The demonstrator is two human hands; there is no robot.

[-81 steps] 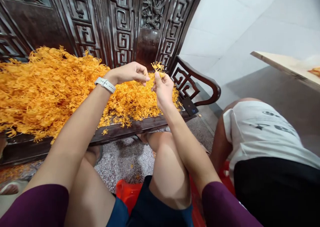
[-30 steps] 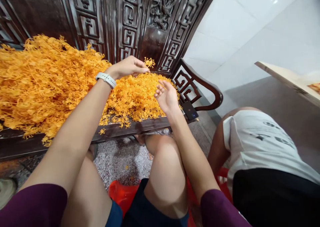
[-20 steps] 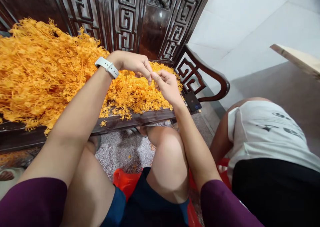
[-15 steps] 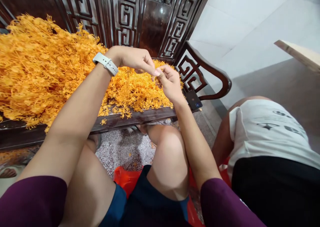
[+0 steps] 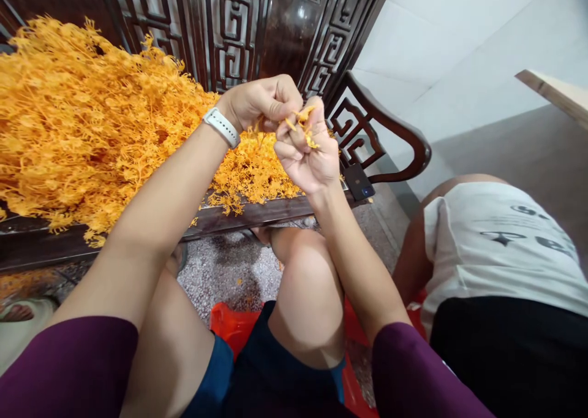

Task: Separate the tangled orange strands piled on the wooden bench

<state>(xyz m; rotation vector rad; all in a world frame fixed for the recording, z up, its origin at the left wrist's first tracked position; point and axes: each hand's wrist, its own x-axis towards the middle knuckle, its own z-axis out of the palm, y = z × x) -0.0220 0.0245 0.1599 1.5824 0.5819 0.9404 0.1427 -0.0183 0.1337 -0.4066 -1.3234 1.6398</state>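
My left hand [image 5: 271, 102], with a pale watch [image 5: 221, 127] on its wrist, is closed in a pinch on an orange piece at the fingertips of the other hand. My right hand [image 5: 315, 151] is turned palm up, its curled fingers round a small orange plastic flower piece [image 5: 307, 124]. The two hands touch above the right end of a dark wooden bench. Left of them a big heap of orange plastic flowers [image 5: 101, 117] covers the seat, and a lower, looser pile [image 5: 257, 173] lies beneath the hands.
A black phone [image 5: 358, 182] lies at the bench's right end, beside the curved armrest [image 5: 416, 154]. A person in white and black clothing [image 5: 500, 246] sits at the right. A board edge [image 5: 551, 93] juts in at the upper right. Red plastic stool [image 5: 229, 326] is below me.
Both hands have risen slightly. My right hand has turned palm up, and the orange piece in it now shows clearly. My left hand has shifted a little to the right.
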